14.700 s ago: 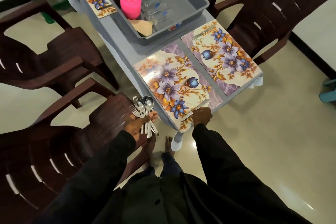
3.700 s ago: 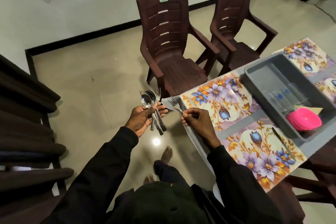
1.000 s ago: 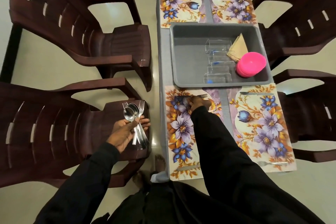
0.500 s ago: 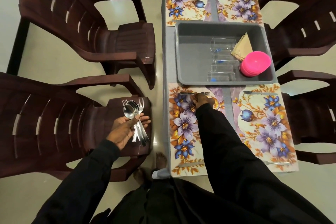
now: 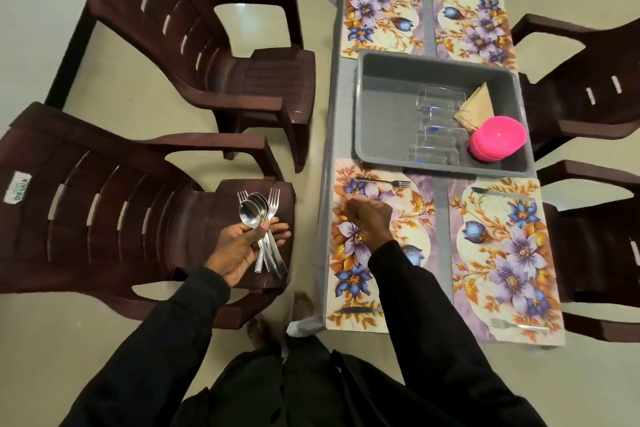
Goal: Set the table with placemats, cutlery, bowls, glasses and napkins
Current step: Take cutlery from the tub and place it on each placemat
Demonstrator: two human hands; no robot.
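- The left hand (image 5: 247, 248) grips a bundle of spoons and forks (image 5: 260, 218) by the handles, over the chair seat (image 5: 194, 218). Its long axis runs near to far, with bowls and tines pointing away from the person.
- The right hand (image 5: 369, 218) hovers above the left mat (image 5: 349, 274). It is blurred, its fingers loosely curled, with nothing seen in them.
- The bundle lies to the right hand's left, across the table edge (image 5: 325, 218), at about the same depth. The next piece probably comes from there, and the right hand is the free one to draw it.
- The left mat bears a knife (image 5: 358, 310) along its near edge and a fork (image 5: 382, 181) along its far edge, just beyond the right hand. Both lie crosswise.
- The right mat (image 5: 502, 253) has a second fork (image 5: 516, 324) near and a second knife (image 5: 498, 192) far.
- Neither mat shows a spoon.
- Beyond them, the tub (image 5: 377, 121) holds clear glasses (image 5: 436, 128), folded napkins (image 5: 479, 106) and stacked pink bowls (image 5: 498, 139).
- The far mats (image 5: 381, 10) lie last; any cutlery on them is hard to make out.
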